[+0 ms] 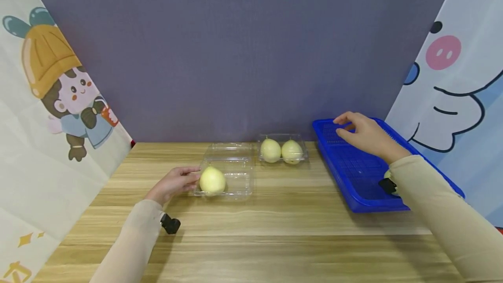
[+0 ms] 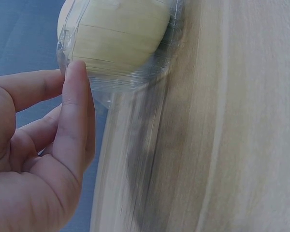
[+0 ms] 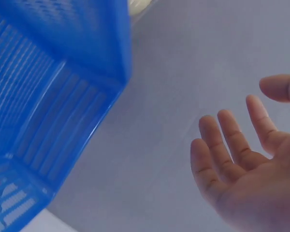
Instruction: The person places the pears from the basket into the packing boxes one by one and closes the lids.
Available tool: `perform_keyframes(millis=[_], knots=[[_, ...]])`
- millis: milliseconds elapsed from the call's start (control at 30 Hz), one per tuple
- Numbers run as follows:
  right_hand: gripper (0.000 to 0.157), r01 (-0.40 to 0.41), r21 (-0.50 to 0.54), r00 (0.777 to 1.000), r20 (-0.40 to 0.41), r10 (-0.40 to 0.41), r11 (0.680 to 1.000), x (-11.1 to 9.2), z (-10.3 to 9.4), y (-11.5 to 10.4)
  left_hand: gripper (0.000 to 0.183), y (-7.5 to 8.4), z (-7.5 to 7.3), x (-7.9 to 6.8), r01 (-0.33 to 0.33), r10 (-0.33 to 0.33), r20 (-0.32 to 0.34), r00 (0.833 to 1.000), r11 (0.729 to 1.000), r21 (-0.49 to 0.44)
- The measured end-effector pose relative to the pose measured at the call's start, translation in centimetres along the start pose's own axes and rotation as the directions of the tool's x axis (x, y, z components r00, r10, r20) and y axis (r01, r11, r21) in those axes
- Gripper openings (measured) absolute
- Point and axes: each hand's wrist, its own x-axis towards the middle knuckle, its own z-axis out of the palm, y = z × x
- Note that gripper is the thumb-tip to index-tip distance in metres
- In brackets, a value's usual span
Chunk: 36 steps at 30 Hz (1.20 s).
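Observation:
A clear plastic clamshell box (image 1: 239, 182) lies on the table with its lid (image 1: 228, 148) tipped back. One pale yellow pear (image 1: 212, 181) sits in its left half. My left hand (image 1: 177, 182) pinches the box's left rim between thumb and fingers, right beside that pear, as the left wrist view also shows. Over the blue plastic basket (image 1: 334, 167), my right hand (image 1: 363, 134) hovers with relaxed, spread fingers and nothing in them. Another pear (image 1: 387, 174) in the basket is mostly hidden behind the right sleeve.
Behind and to the right of the open box, a second clear box (image 1: 281, 160) holds two pears (image 1: 270, 150) side by side. The basket stands at the table's right side. A grey panel (image 1: 235, 56) rises along the back, with printed cloths at both sides.

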Motion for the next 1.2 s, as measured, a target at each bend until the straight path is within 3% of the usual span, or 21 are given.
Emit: perform_keyframes(millis=[467, 733, 900, 1200], knots=[[0.038, -0.032, -0.062, 0.996, 0.082, 0.037, 0.998, -0.7, -3.0, 4.4, 0.055, 0.3, 0.2, 0.4, 0.003, -0.003, -0.003, 1.0, 1.0, 0.009], [0.034, -0.051, -0.164, 0.987, 0.14, 0.074, 0.985, -0.9, -4.1, 6.6, 0.055, 0.3, 0.2, 0.4, 0.009, -0.009, -0.016, 1.0, 1.0, 0.004], [0.035, -0.045, -0.216, 0.974, 0.207, 0.091, 0.975, -1.0, -4.6, 7.7, 0.055, 0.2, 0.2, 0.4, 0.007, -0.007, -0.015, 1.0, 1.0, 0.003], [0.039, -0.089, -0.203, 0.937, 0.316, 0.152, 0.975, -1.3, -5.0, 9.1, 0.054, 0.1, 0.4, 0.5, 0.003, -0.003, -0.026, 1.0, 1.0, -0.007]])
